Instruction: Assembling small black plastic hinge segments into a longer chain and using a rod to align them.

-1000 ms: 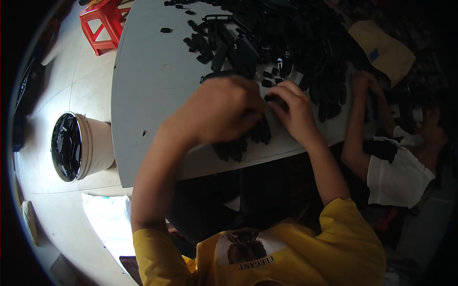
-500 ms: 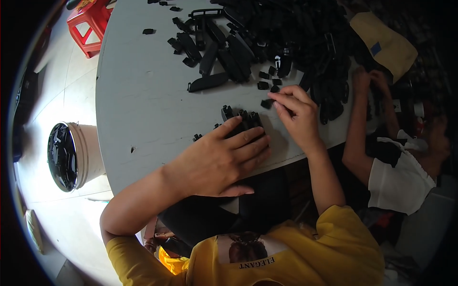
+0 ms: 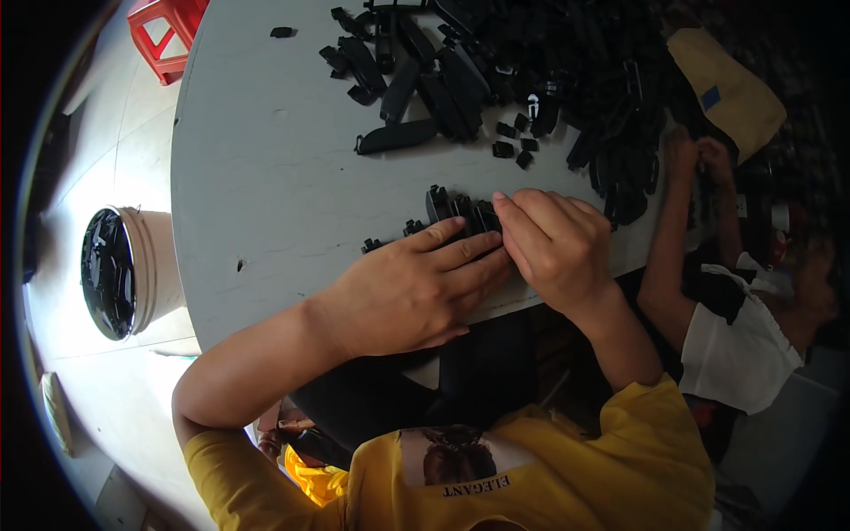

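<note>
My left hand [image 3: 403, 283] lies flat, fingers stretched, across a row of black plastic parts [image 3: 437, 203] near the table's front edge. Their far ends stick out past my fingertips, while the rest is covered. Smaller black tips [image 3: 372, 244] show beside the back of the hand. At the right end of this row, my right hand [image 3: 560, 243] is closed in a pinch, its thumb and forefinger against the last part. The small black plastic piece it carried is now hidden by the fingers. Several small black pieces [image 3: 504, 150] lie loose just beyond.
A heap of long black plastic parts [image 3: 443, 97] covers the far side of the white table [image 3: 257, 177]. A bucket of black parts [image 3: 155, 274] and a red stool [image 3: 165, 40] stand on the left. Another person's hands [image 3: 695, 159] work at right, near a tan bag [image 3: 726, 88].
My right hand has moved down from the loose pieces to the row's right end, carrying a small black piece. My left hand stays over the row. The whole view has shifted slightly.
</note>
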Action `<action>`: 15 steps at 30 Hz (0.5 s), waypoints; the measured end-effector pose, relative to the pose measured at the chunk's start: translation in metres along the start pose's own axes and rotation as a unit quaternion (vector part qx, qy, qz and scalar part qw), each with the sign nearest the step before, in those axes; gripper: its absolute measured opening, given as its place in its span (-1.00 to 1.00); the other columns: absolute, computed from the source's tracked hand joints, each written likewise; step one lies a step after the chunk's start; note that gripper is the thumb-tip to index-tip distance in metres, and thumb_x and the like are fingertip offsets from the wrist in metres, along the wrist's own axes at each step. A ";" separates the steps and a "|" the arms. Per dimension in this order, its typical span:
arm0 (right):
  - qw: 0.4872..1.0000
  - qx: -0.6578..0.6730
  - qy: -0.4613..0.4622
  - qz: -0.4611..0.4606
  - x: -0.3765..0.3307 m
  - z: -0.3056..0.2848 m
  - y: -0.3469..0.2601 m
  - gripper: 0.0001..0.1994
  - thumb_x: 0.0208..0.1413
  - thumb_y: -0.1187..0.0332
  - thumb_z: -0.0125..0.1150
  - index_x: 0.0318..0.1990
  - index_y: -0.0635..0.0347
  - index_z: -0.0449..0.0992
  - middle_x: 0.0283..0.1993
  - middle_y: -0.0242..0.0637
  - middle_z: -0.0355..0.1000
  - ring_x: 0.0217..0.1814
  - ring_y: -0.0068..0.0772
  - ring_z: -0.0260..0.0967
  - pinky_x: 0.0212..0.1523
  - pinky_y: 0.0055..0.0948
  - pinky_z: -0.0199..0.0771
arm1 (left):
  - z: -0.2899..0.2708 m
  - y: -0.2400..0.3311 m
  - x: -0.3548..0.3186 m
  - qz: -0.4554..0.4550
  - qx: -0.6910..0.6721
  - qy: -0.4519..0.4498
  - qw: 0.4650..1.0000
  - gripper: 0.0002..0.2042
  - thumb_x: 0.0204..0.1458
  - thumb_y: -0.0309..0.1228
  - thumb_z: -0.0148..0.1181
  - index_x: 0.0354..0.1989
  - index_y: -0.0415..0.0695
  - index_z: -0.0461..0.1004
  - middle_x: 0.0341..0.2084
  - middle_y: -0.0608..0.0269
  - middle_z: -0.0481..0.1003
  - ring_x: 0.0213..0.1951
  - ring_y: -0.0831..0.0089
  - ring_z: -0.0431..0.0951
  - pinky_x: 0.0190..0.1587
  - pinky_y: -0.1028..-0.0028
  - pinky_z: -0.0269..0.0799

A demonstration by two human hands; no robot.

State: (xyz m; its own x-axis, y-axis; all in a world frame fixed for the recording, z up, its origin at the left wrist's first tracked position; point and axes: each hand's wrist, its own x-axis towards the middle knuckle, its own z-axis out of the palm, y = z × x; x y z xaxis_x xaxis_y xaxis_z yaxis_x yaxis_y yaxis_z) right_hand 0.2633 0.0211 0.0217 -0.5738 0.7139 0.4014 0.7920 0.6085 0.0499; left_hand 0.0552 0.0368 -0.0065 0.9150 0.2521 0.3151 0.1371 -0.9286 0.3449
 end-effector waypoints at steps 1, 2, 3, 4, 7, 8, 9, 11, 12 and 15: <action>0.999 -0.022 -0.026 -0.009 0.003 -0.004 -0.002 -0.84 -0.17 0.54 0.29 -0.35 0.29 0.57 -0.45 -0.39 0.39 -0.53 -0.49 0.39 -0.59 -0.54 0.32 | 0.000 0.000 0.000 0.000 -0.004 0.000 1.000 -0.47 -0.07 -0.12 0.19 0.03 -0.22 0.45 0.14 0.18 0.32 0.25 0.28 0.24 0.31 0.24 0.11; 0.998 -0.044 -0.051 -0.017 0.006 -0.007 -0.004 -0.87 -0.15 0.54 0.27 -0.36 0.29 0.56 -0.49 -0.40 0.35 -0.55 -0.51 0.36 -0.61 -0.55 0.27 | 0.000 0.000 0.000 0.001 -0.009 0.001 1.000 -0.48 -0.07 -0.13 0.19 0.03 -0.22 0.45 0.13 0.18 0.33 0.24 0.28 0.25 0.31 0.26 0.12; 0.997 -0.044 -0.053 -0.019 0.007 -0.009 -0.005 -0.87 -0.15 0.54 0.27 -0.36 0.29 0.56 -0.49 -0.40 0.35 -0.55 -0.51 0.36 -0.61 -0.55 0.27 | 0.000 0.000 0.000 0.000 -0.010 0.002 1.000 -0.48 -0.07 -0.13 0.19 0.03 -0.22 0.45 0.13 0.18 0.33 0.24 0.28 0.25 0.31 0.26 0.12; 0.993 -0.074 -0.080 -0.044 0.009 -0.011 -0.006 -0.90 -0.14 0.53 0.25 -0.39 0.29 0.55 -0.52 -0.41 0.31 -0.57 -0.52 0.32 -0.61 -0.55 0.23 | 0.001 0.000 -0.001 0.000 -0.015 0.011 1.000 -0.49 -0.08 -0.15 0.19 0.02 -0.22 0.45 0.11 0.18 0.35 0.23 0.29 0.27 0.30 0.28 0.14; 0.982 -0.121 -0.123 -0.078 0.014 -0.012 -0.010 -0.96 -0.16 0.53 0.22 -0.48 0.27 0.52 -0.55 -0.42 0.25 -0.58 -0.52 0.27 -0.61 -0.54 0.20 | 0.002 0.000 -0.002 -0.002 -0.017 0.012 1.000 -0.50 -0.09 -0.17 0.19 0.00 -0.23 0.46 0.06 0.18 0.38 0.20 0.28 0.31 0.29 0.29 0.17; 0.977 -0.141 -0.138 -0.085 0.016 -0.013 -0.012 -0.98 -0.20 0.54 0.22 -0.54 0.24 0.50 -0.56 -0.42 0.23 -0.57 -0.51 0.25 -0.59 -0.54 0.20 | 0.002 0.000 -0.002 -0.001 -0.013 0.004 1.000 -0.51 -0.10 -0.18 0.19 0.00 -0.23 0.46 0.03 0.18 0.40 0.17 0.28 0.34 0.29 0.29 0.18; 0.976 -0.140 -0.139 -0.088 0.018 -0.015 -0.015 -0.98 -0.20 0.54 0.22 -0.54 0.24 0.50 -0.56 -0.42 0.23 -0.57 -0.51 0.25 -0.59 -0.54 0.20 | 0.004 0.000 -0.002 -0.004 -0.013 0.006 1.000 -0.51 -0.10 -0.18 0.19 0.00 -0.23 0.46 0.03 0.18 0.40 0.17 0.28 0.34 0.29 0.29 0.18; 0.963 -0.182 -0.168 -0.102 0.023 -0.018 -0.019 -0.91 -0.30 0.52 0.20 -0.66 0.18 0.40 -0.57 -0.40 0.20 -0.57 -0.50 0.25 -0.57 -0.52 0.21 | 0.008 -0.001 -0.003 0.000 -0.030 0.027 0.999 -0.60 -0.12 -0.23 0.24 -0.13 -0.22 0.48 -0.11 0.18 0.43 0.08 0.24 0.40 0.32 0.22 0.15; 0.963 -0.181 -0.168 -0.106 0.026 -0.019 -0.021 -0.91 -0.30 0.52 0.20 -0.66 0.18 0.40 -0.57 -0.40 0.20 -0.57 -0.50 0.25 -0.57 -0.52 0.21 | 0.009 0.000 -0.003 -0.004 -0.031 0.029 0.999 -0.60 -0.12 -0.23 0.24 -0.13 -0.22 0.48 -0.11 0.18 0.43 0.08 0.24 0.40 0.32 0.22 0.15; 0.961 -0.167 -0.197 -0.100 0.031 -0.020 -0.022 -0.89 -0.35 0.51 0.17 -0.71 0.14 0.34 -0.58 -0.38 0.17 -0.56 -0.49 0.25 -0.57 -0.52 0.21 | 0.010 -0.001 -0.004 -0.007 -0.029 0.037 0.999 -0.61 -0.12 -0.23 0.24 -0.16 -0.23 0.48 -0.12 0.17 0.44 0.08 0.23 0.40 0.32 0.24 0.15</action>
State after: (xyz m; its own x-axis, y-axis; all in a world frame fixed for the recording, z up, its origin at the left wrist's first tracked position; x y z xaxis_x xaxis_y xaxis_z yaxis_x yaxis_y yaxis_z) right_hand 0.2321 0.0232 0.0513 -0.7043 0.7096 -0.0204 0.6425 0.6494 0.4067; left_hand 0.0558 0.0342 -0.0172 0.8824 0.2868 0.3730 0.1262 -0.9080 0.3995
